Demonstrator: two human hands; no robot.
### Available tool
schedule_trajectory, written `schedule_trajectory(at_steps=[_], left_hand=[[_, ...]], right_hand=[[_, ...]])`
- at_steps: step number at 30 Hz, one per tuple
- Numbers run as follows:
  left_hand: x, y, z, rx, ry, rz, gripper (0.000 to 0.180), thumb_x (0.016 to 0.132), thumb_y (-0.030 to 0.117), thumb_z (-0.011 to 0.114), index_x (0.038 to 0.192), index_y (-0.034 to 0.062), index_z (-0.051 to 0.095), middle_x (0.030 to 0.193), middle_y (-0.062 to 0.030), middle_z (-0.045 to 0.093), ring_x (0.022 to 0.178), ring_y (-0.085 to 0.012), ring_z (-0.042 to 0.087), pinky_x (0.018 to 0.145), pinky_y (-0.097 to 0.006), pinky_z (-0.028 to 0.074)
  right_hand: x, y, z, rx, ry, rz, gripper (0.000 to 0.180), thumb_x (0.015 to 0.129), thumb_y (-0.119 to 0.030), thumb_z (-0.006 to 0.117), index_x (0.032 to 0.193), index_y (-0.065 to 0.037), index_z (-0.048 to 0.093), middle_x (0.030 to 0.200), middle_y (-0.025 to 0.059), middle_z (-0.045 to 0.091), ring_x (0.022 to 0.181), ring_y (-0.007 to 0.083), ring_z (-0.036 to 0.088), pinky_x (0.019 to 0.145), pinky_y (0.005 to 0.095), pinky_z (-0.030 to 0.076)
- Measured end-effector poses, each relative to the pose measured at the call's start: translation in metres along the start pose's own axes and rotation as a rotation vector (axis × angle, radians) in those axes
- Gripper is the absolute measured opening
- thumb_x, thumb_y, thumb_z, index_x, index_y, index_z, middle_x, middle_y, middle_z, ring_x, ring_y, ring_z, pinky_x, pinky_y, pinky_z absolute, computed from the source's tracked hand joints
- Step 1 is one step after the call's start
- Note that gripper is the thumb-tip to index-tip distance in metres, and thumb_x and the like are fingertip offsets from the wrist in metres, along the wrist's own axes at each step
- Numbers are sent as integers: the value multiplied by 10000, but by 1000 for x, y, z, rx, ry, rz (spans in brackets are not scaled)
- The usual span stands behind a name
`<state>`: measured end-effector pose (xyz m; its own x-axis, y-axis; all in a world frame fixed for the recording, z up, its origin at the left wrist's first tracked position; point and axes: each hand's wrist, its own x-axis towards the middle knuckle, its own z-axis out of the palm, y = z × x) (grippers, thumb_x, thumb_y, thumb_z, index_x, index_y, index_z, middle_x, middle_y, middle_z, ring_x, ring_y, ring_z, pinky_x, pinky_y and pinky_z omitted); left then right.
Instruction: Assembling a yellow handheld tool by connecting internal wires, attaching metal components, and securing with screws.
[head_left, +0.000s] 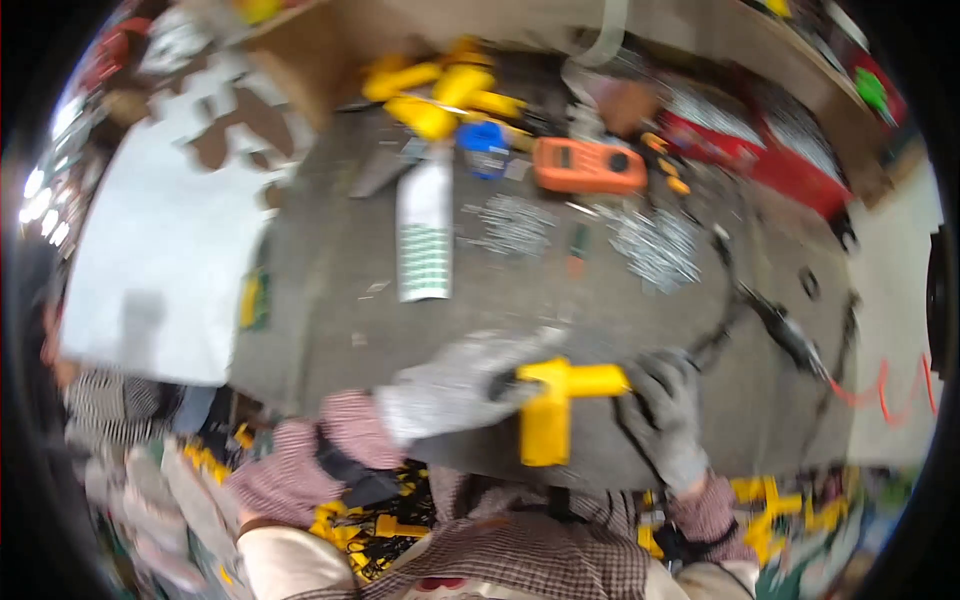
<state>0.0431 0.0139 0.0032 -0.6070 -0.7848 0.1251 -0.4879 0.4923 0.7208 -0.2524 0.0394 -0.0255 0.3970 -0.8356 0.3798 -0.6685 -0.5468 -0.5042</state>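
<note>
Between my two gloved hands is a yellow T-shaped plastic piece (546,412), with a thick block pointing toward me and a narrower tube pointing right. My left hand (455,385), in a grey glove, grips it at its left side, forefinger stretched out above it. The dark-palmed glove of my right hand (665,415) closes round the tube's right end. The piece is held over the near edge of the dark work table (330,330). Some blur softens the fingers.
Two piles of screws (655,248) lie mid-table, near an orange multimeter (590,166), a sticker strip (425,230) and a blue roll (484,150). Yellow pieces (440,90) are heaped behind. Red bins (790,165) stand back right; an electric screwdriver (790,335) with a coiled cord lies right.
</note>
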Motion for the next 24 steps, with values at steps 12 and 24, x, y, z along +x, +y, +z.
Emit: schedule_trajectory(at_steps=[12,24], left_hand=[[67,0,104,299,80,61,352,782,381,704,1039,142,722,937,-124,732,895,-349,706,766,-492,554],[90,-7,118,442,163,248,291,707,374,713,818,109,762,803,-131,735,811,-346,724,737,-488,571]], right_hand=[[-3,2,-24,73,35,-273,217,931,-68,701,1132,8,728,1107,212,648,973,352,648,826,441,530],[203,216,28,-313,149,-385,392,1007,-120,533,1384,-19,493,1316,171,566,1138,322,602,981,423,473]])
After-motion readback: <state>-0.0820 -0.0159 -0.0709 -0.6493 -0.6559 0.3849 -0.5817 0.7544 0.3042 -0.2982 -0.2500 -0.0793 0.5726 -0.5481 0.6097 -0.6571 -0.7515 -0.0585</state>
